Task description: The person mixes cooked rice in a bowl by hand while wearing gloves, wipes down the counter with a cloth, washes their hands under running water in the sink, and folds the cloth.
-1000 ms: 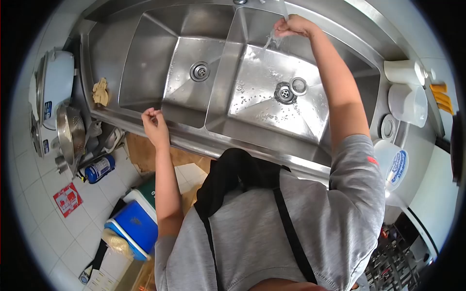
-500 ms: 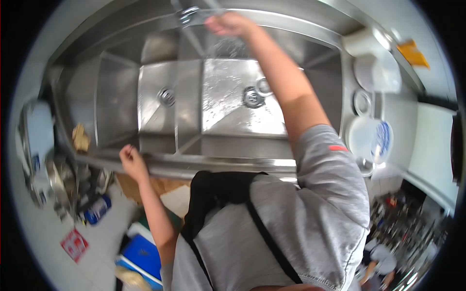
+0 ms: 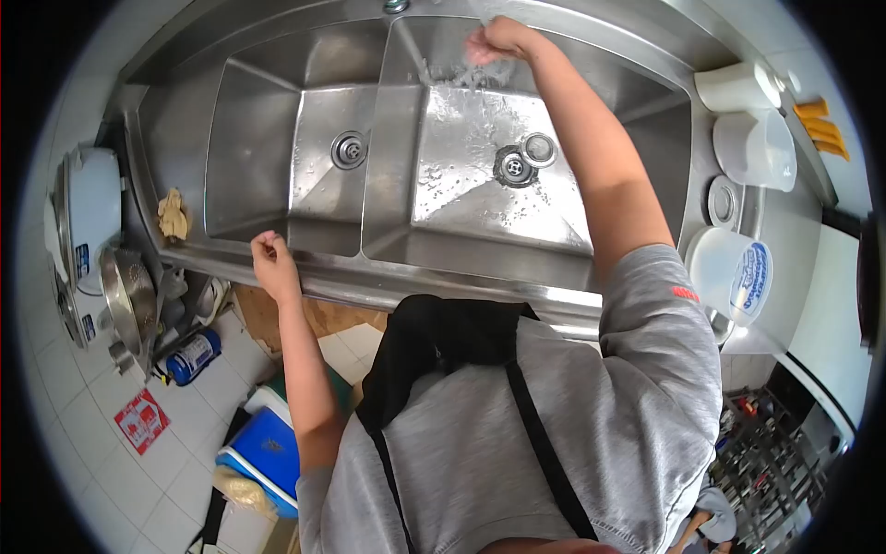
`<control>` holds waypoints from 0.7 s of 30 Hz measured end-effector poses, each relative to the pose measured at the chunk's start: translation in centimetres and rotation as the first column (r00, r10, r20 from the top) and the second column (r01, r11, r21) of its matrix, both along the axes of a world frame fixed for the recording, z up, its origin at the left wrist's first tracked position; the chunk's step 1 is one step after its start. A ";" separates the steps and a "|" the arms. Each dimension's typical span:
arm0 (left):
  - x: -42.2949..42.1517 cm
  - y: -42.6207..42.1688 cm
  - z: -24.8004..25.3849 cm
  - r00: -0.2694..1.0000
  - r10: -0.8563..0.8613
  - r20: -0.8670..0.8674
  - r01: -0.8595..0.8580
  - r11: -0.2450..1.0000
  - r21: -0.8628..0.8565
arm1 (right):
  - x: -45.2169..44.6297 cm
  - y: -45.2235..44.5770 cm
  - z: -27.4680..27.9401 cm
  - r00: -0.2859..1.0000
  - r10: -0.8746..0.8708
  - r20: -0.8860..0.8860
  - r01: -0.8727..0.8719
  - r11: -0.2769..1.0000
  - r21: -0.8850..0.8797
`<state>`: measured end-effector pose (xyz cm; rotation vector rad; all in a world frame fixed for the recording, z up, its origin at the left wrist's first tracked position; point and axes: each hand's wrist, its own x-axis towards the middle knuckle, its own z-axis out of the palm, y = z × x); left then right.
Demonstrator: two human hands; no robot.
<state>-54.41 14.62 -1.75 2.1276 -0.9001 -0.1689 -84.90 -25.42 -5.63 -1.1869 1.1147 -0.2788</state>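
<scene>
Sink (image 3: 372,138): left basin (image 3: 318,208), right basin (image 3: 471,217), side by side. Right basin: strainer (image 3: 539,150) at drain's (image 3: 513,168) edge; right hand (image 3: 498,40) above, toward rear. Left hand (image 3: 275,263): at front rim (image 3: 517,294). Left ledge (image 3: 175,138): cloth (image 3: 173,215). Right worktop (image 3: 801,222), back to front: canister (image 3: 736,89), tub (image 3: 752,150), lid (image 3: 724,201), bucket (image 3: 720,268).

Steel two-basin sink (image 3: 443,277), right basin (image 3: 461,198) wet and shiny, water (image 3: 475,76) splashing at back

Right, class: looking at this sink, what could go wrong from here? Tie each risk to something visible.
Water is splashing around the right hand, so droplets might spray past the right-hand basin.

The round metal strainer sits off-centre at the edge of the drain, so scraps could perhaps wash down.

The crumpled tan item on the left ledge may get knocked by the nearby left hand.
</scene>
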 end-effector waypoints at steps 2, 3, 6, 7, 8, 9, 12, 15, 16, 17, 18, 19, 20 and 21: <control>-0.2 0.1 0.2 1.000 0.011 -0.014 -0.011 1.000 0.005 | -0.5 -0.5 -2.8 0.951 0.159 -0.265 -0.213 0.959 -0.188; -0.2 -0.1 0.3 1.000 0.014 -0.020 -0.014 1.000 0.002 | -0.9 0.1 -3.1 0.915 0.248 -0.318 -0.321 0.926 -0.199; 0.2 0.2 -0.2 0.996 0.016 -0.086 -0.021 0.998 -0.059 | -1.5 1.3 -7.2 0.881 0.268 -0.391 -0.366 0.908 -0.202; 0.3 0.0 -0.4 0.994 0.018 -0.109 -0.028 0.996 -0.087 | -2.5 0.8 -11.1 0.848 0.343 -0.405 -0.474 0.831 -0.289; 0.3 0.0 -0.5 0.991 0.018 -0.133 -0.033 0.993 -0.113 | -3.3 0.2 -14.7 0.806 0.410 -0.427 -0.569 0.735 -0.368; 0.3 0.2 -0.5 0.987 0.017 -0.158 -0.039 0.990 -0.136 | -3.9 1.5 -15.5 0.825 0.324 -0.463 -0.519 0.758 -0.395; 0.2 0.0 -0.5 0.988 0.015 -0.155 -0.036 0.991 -0.129 | -6.5 2.4 -25.0 0.508 0.345 -0.789 -0.831 0.439 -0.343; 0.0 0.0 -0.3 0.983 0.012 -0.183 -0.037 0.990 -0.132 | -9.6 5.9 -32.9 0.503 0.140 -0.853 -0.233 0.972 0.023; -0.1 0.1 -0.2 0.981 0.016 -0.194 -0.042 0.990 -0.133 | -9.1 8.2 -25.3 0.368 0.155 -0.917 0.031 0.984 0.178; -0.1 -0.2 -0.2 0.979 0.017 -0.203 -0.046 0.989 -0.138 | -9.1 9.3 -24.8 0.346 0.111 -0.932 0.106 0.982 0.156; 0.1 -0.4 -0.2 0.979 0.019 -0.205 -0.048 0.990 -0.136 | -9.1 9.3 -26.4 0.373 0.047 -0.927 0.135 0.985 0.104; 0.3 -0.3 -0.1 0.977 0.024 -0.211 -0.052 0.991 -0.126 | -9.0 9.1 -27.8 0.426 -0.030 -0.904 0.144 0.989 0.035; 0.3 -0.1 -0.1 0.975 0.030 -0.220 -0.056 0.992 -0.113 | -9.3 9.1 -29.3 0.486 -0.114 -0.867 0.153 0.987 -0.044; 0.1 -0.1 -0.1 0.973 0.035 -0.228 -0.059 0.993 -0.101 | -9.5 9.5 -29.6 0.575 -0.296 -0.762 0.169 0.955 -0.244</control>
